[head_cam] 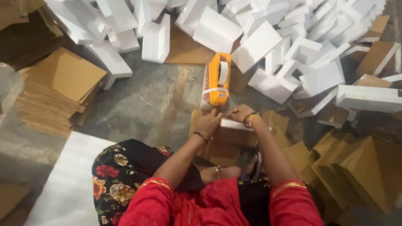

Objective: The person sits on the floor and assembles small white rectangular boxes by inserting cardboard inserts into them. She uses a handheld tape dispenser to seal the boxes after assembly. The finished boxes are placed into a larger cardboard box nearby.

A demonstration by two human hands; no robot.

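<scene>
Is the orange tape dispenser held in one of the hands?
No, the orange tape dispenser stands alone on the floor, while both hands press on the cardboard box.

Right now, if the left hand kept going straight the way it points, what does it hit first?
Most likely the orange tape dispenser. The left hand rests on the cardboard box, fingers aimed away from the body, and the dispenser sits just beyond. Depth is unclear from one view.

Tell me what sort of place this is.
Probably a packing workshop, with the work done on a bare concrete floor. A heap of white foam inserts, stacks of flat cardboard sheets and an orange tape dispenser surround the person, whose left hand and right hand press on a cardboard box.
</scene>
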